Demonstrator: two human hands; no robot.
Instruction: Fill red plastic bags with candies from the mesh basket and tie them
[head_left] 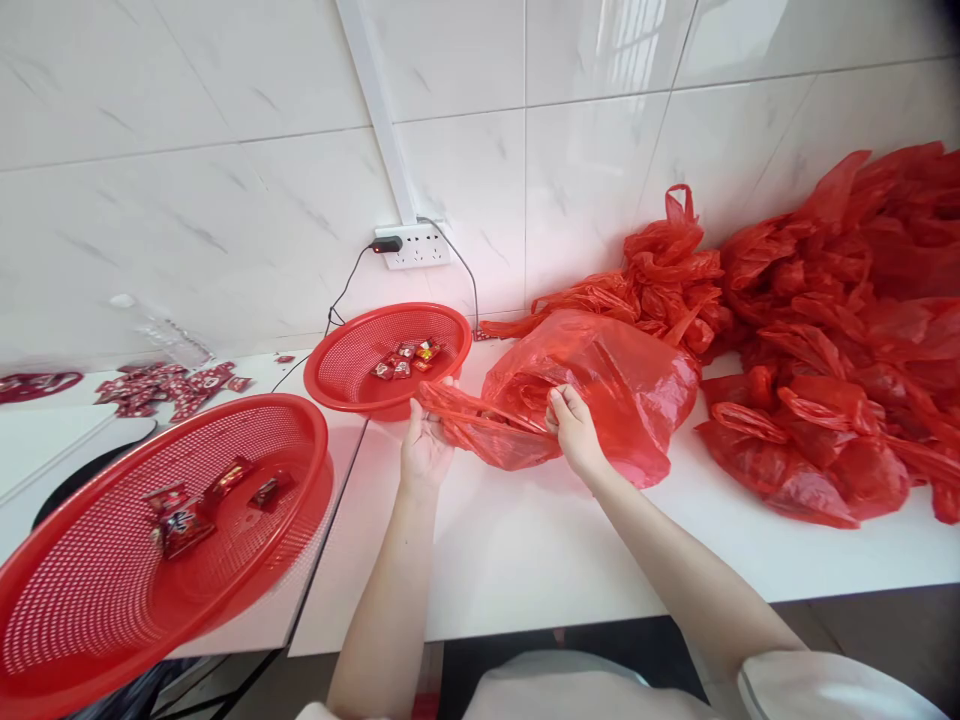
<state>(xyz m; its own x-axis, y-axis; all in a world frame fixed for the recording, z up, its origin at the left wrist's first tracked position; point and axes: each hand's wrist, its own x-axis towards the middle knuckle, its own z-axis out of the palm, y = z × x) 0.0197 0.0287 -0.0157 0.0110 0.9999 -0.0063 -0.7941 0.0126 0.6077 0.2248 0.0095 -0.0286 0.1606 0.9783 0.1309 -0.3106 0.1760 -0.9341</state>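
Observation:
A thin red plastic bag (607, 370) lies puffed out on the white table in front of me. My left hand (427, 440) is closed on the bag's gathered left end, thumb on top. At the bag's opening, my right hand (574, 425) pinches the plastic between thumb and fingers. Whatever is inside the bag hardly shows through the red film. Just behind my left hand stands a small red mesh basket (330, 375) with several small wrapped packets (405, 360) in it.
A larger red basket (315, 430) at the left holds several dark red packets (184, 525). Small red sachets (150, 385) and a clear bottle (176, 340) lie behind it. More red bags (825, 300) are heaped at the right. A power strip (416, 246) with cables is on the tiled wall.

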